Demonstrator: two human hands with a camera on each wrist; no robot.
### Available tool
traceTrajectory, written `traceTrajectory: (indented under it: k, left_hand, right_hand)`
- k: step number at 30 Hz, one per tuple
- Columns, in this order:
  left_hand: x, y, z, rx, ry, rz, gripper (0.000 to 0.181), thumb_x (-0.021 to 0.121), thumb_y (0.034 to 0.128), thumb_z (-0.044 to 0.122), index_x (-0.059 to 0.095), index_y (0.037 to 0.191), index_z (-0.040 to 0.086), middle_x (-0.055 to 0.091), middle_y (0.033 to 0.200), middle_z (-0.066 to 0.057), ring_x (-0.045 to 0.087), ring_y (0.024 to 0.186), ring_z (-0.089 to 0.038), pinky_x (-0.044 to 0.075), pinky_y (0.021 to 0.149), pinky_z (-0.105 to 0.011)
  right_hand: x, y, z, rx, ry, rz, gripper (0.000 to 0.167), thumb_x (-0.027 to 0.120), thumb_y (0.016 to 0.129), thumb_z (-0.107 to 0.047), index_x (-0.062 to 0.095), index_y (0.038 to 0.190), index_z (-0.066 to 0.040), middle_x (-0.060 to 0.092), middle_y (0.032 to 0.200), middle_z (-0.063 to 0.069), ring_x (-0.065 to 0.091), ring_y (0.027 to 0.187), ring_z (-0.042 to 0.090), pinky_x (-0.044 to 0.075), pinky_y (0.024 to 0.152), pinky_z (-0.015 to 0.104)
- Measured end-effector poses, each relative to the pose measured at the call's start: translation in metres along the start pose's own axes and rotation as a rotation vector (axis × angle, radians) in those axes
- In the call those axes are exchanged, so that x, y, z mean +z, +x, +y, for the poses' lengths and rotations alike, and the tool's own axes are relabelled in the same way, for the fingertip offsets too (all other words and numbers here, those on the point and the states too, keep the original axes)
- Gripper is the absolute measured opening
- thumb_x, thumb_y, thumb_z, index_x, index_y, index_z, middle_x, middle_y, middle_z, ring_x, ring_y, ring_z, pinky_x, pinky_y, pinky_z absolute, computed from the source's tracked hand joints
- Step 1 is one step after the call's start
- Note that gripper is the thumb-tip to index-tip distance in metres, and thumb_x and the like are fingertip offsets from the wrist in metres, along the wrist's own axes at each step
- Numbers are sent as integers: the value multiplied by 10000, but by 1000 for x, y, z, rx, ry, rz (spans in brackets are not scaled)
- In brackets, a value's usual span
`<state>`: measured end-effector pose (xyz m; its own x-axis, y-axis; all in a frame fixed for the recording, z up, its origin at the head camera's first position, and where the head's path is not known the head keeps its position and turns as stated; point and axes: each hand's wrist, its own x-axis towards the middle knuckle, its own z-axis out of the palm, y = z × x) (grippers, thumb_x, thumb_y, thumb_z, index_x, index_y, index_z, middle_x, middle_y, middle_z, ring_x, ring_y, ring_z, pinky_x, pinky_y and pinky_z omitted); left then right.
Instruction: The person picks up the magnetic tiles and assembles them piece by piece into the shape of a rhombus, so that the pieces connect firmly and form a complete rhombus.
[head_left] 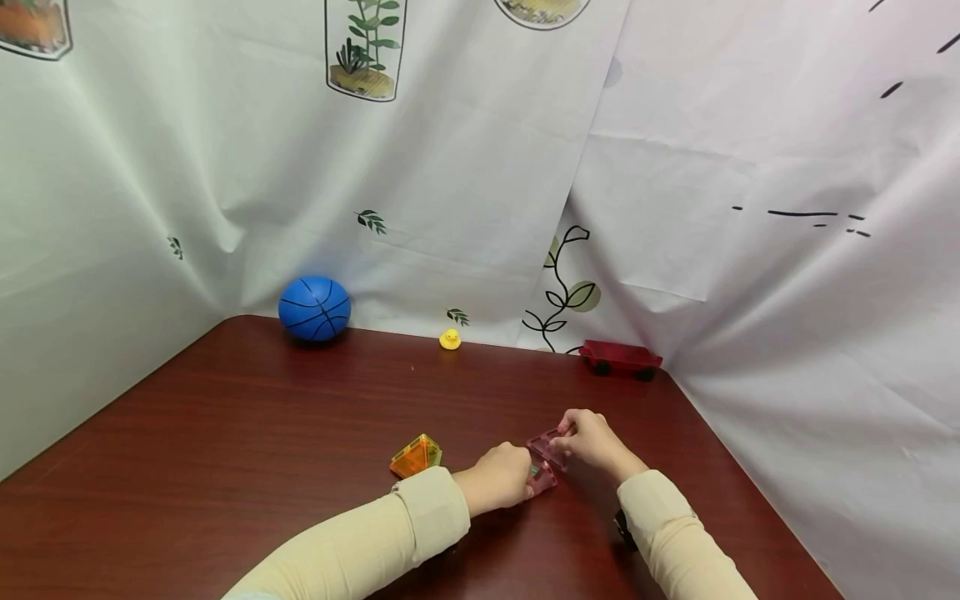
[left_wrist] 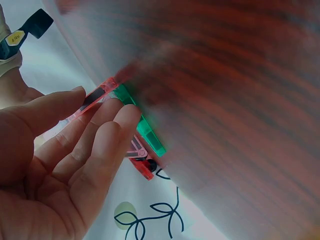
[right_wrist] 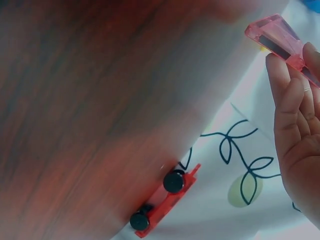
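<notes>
Pink pieces [right_wrist: 275, 36] number two: left grip [head_left: 495, 478] holds one, right grip [head_left: 594, 442] another.

**Tabletop [head_left: 262, 417] tally**

One blue ball [head_left: 315, 308] at eleven o'clock, one yellow duck [head_left: 450, 340] at twelve, one red wagon [head_left: 621, 356] at two; two hands [head_left: 497, 479] [head_left: 597, 442], two pink tiles [head_left: 546, 480] [head_left: 556, 457], one green tile [left_wrist: 151, 134] at three; one orange-and-yellow piece [head_left: 416, 457] at centre.

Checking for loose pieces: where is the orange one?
In the head view, the orange piece lies on the table, left of the person's left hand, just beyond the cream cuff.
</notes>
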<state>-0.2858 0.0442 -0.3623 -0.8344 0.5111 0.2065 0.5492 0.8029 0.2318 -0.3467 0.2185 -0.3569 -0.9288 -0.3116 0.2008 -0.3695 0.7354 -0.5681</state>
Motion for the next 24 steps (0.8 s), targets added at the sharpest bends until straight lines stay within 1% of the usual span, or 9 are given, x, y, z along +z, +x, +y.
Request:
traceTrajectory:
  k: [7, 11, 14, 18, 24]
  left_hand:
    - [-2, -1, 2, -1, 3, -3, 341, 696, 718, 199, 447, 490, 148, 383, 446, 77, 364, 429, -59, 315, 407, -195]
    - [-2, -1, 2, 5, 9, 0, 354, 694, 714, 193, 433, 479, 151, 364, 435, 84, 357, 426, -58, 314, 408, -196]
    - [-2, -2, 2, 10, 15, 5, 372, 693, 711, 191, 417, 464, 154, 336, 419, 90, 339, 421, -54, 307, 404, -193]
    - [-2, -2, 2, 11, 9, -5, 382, 689, 718, 187, 411, 459, 150, 314, 409, 86, 313, 412, -51, 290, 396, -188]
    - [-3, -2, 3, -6, -6, -23, 362, 692, 725, 186, 433, 477, 142, 351, 427, 77, 322, 414, -51, 296, 395, -188]
  right_hand:
    - [3, -2, -3, -3, -9, -15, 177, 711, 699, -59, 535, 713, -56, 522, 574, -4, 498, 493, 108, 402, 461, 253]
    - [4, -4, -5, -2, -4, -14, 176, 717, 695, -64, 542, 712, -57, 516, 598, -2, 503, 500, 110, 410, 470, 260]
    - [5, -4, -6, -10, -13, -15, 178, 717, 696, -68, 540, 712, -58, 519, 586, -3, 497, 496, 107, 408, 466, 256]
    - [7, -5, -7, -31, -26, -34, 178, 711, 703, -68, 534, 718, -54, 527, 562, -7, 491, 487, 102, 400, 458, 250]
    - [10, -5, -8, -88, -44, -48, 174, 703, 704, -47, 529, 712, -55, 529, 558, -21, 489, 487, 84, 390, 449, 236]
